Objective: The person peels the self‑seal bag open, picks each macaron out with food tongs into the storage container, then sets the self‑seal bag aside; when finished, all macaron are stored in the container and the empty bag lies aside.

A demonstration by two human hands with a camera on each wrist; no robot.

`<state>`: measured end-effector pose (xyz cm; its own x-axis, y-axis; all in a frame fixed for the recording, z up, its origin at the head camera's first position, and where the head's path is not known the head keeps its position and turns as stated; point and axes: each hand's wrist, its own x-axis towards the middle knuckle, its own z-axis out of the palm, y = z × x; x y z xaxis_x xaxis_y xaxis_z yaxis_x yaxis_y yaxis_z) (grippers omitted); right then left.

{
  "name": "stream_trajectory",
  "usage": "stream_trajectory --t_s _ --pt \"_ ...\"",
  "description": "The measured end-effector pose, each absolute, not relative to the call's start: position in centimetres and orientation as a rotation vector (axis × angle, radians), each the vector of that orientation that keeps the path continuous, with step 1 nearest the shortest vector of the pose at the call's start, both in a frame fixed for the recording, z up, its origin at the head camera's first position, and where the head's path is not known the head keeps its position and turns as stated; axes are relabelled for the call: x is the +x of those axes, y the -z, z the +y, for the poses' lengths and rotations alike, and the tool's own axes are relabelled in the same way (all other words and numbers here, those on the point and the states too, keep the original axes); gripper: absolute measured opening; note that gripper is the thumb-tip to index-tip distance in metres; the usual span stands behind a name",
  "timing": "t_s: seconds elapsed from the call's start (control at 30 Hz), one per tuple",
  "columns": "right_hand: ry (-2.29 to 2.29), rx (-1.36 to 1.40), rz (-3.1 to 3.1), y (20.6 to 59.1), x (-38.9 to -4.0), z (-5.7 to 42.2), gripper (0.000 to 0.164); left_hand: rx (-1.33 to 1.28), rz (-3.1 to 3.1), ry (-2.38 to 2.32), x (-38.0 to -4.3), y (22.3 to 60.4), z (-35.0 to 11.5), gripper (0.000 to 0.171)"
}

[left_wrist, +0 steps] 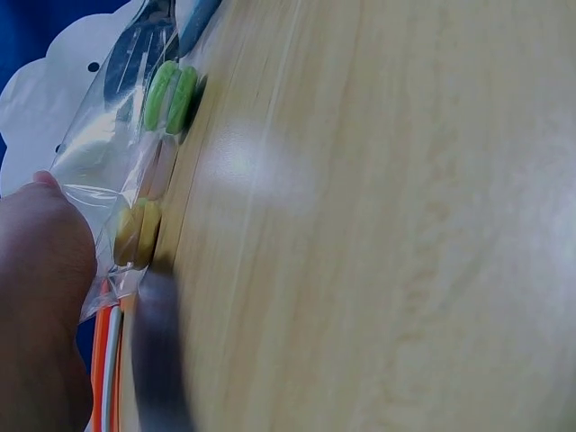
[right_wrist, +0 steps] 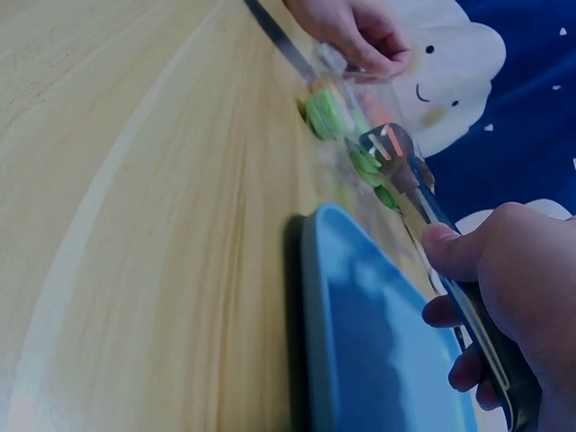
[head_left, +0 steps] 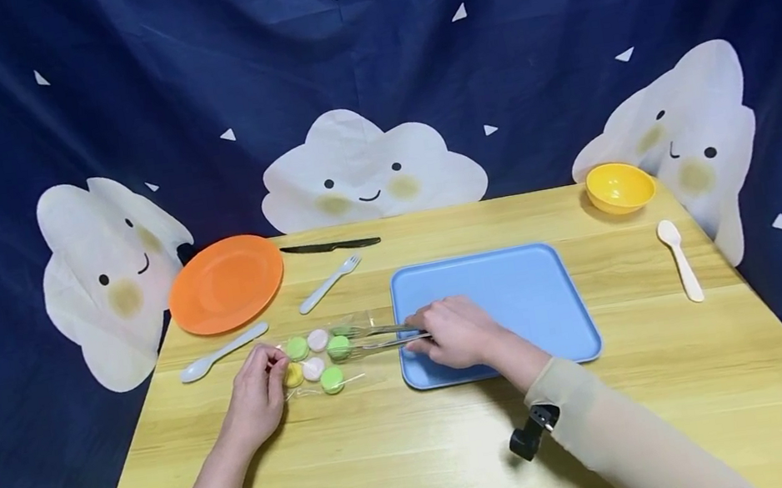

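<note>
My left hand (head_left: 258, 395) pinches the near-left edge of a clear plastic bag (left_wrist: 94, 153). Inside the bag lie several macarons: green (head_left: 332, 380), pale pink (head_left: 318, 339) and yellow (head_left: 292, 374). With my right hand (head_left: 461, 333) I grip metal tongs (head_left: 392, 342), thumb along one side and fingers curled round the other. The slotted tong head (right_wrist: 389, 148) reaches in among the macarons, around a green one (head_left: 339, 347) on the bag's right side. A blue tray (head_left: 513, 301) lies under my right hand.
An orange plate (head_left: 226, 285) stands at the back left, near a pale spoon (head_left: 225, 353), a pale fork (head_left: 329, 285) and a black knife (head_left: 331, 246). At the back right are a yellow bowl (head_left: 620, 188) and a white spoon (head_left: 680, 260).
</note>
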<state>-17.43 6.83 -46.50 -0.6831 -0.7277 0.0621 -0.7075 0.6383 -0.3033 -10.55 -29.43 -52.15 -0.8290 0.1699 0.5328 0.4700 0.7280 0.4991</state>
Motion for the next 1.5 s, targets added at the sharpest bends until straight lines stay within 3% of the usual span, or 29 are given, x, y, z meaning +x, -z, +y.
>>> stream_trajectory --t_s 0.4,0.67,0.93,1.33,1.5 --pt "0.521 -1.198 2.823 45.5 -17.4 10.3 0.04 -0.48 -2.478 0.874 -10.3 52.2 -29.9 0.019" --pt "0.589 -1.18 2.898 44.8 -17.9 13.4 0.038 -0.484 -2.493 0.869 -10.1 52.2 -29.9 0.009" --pt "0.63 -1.033 2.988 45.0 -19.0 16.8 0.037 -0.48 -2.481 0.856 -10.1 52.1 -29.7 0.021" --pt "0.541 -0.82 3.044 46.4 -20.2 19.3 0.021 -0.502 -2.483 0.835 -10.3 51.9 -29.4 0.02" --pt "0.531 -0.796 3.032 46.8 -20.3 19.4 0.025 -0.513 -2.46 0.843 -10.4 52.1 -29.5 0.021"
